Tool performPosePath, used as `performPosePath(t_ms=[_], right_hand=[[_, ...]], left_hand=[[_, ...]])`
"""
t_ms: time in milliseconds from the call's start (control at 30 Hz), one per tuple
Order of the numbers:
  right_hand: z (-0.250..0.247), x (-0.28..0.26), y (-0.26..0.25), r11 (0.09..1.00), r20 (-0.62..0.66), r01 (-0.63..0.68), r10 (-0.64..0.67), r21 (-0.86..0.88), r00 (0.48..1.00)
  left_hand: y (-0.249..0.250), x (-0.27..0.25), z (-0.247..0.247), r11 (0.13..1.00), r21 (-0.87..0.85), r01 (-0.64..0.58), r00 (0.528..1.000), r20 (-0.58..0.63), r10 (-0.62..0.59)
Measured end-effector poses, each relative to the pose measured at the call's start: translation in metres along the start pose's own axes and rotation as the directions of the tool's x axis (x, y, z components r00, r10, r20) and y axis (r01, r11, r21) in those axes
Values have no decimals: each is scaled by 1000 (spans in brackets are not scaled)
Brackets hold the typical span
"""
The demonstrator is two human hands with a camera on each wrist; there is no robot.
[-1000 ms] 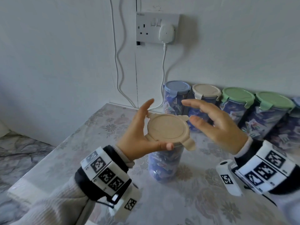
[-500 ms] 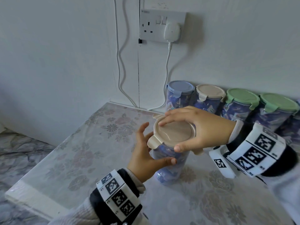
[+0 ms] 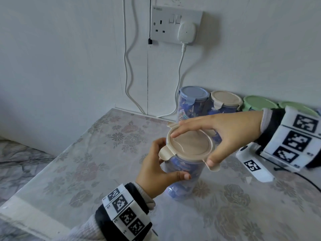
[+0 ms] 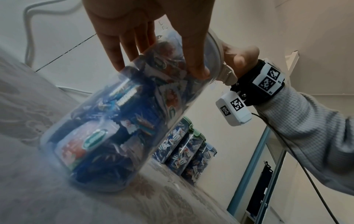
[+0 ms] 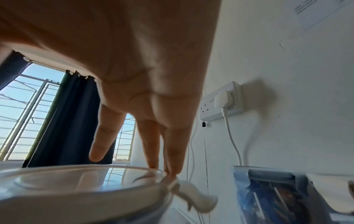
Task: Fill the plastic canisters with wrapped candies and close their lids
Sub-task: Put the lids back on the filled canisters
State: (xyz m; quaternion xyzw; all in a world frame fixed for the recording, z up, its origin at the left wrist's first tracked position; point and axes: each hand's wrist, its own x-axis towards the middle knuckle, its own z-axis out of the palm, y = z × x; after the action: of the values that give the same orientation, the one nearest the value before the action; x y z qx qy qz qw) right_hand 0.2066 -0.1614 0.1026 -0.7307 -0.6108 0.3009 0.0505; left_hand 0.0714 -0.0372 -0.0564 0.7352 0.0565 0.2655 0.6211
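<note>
A clear plastic canister (image 3: pixel 180 173), filled with blue wrapped candies (image 4: pixel 122 115), is seen standing on the floral-patterned table (image 3: pixel 104 153), in front of the wall socket (image 3: pixel 175 25) and nearer the camera than the row of closed canisters (image 3: pixel 224 103) lined up along the wall below that socket. A beige lid (image 3: pixel 189 145) is laid on top of the canister, and its latch flaps are seen sticking outward rather than folded down.

The canister is grasped around its upper body by the left hand (image 3: pixel 156 171): the thumb is wrapped across the near side of the wall just below the lid, and the fingers are curled round the far left side, so that the canister lies within the curve of the hand and the lid lies above it.

The lid is covered from above by the right hand (image 3: pixel 225 134). Its fingers (image 5: pixel 172 151) are stretched nearly straight across the far part of the lid, with the tips touching near the rim, while the thumb is pressed at the near rim beside a latch flap. Nothing is enclosed by this hand; it is spread flat over the lid.

A white plug and cable (image 3: pixel 180 70) are seen hanging from the socket down toward the table.
</note>
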Motion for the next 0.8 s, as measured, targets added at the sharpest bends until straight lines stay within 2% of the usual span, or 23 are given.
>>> performPosePath(t_ms=[67,200,233,300,367,467,500,800], right_hand=[[-7,0,1,1000,102,-5,4,12,995],[-7,10,0,995,134,-77,84,-57,987],[-4,14,0,987,106,-87,102,-134,989],[1,23,0,927,-21,-28,22,-375,1000],[-1,27,-5,881,-63,2,-36,-474,997],[-6,29,-9,952,61,-86,109,-294,992],[-5,29,-10,951,73,-107,133,-289,988],[9,27,-18,899,-32,-231,236,-373,971]], left_hand=[[0,0,0,1000,8,-5,1000,-4,5],[-1,0,0,1000,-2,-1,1000,1,1],[-2,1,0,1000,-3,-1,1000,1,1],[-2,1,0,1000,-8,1,1000,0,-1],[-2,1,-1,1000,-15,2,1000,-1,-2],[-5,1,-1,999,-34,7,1000,5,-7],[-5,1,-1,999,-40,10,1000,7,-10],[-3,-2,0,1000,-28,0,1000,29,1]])
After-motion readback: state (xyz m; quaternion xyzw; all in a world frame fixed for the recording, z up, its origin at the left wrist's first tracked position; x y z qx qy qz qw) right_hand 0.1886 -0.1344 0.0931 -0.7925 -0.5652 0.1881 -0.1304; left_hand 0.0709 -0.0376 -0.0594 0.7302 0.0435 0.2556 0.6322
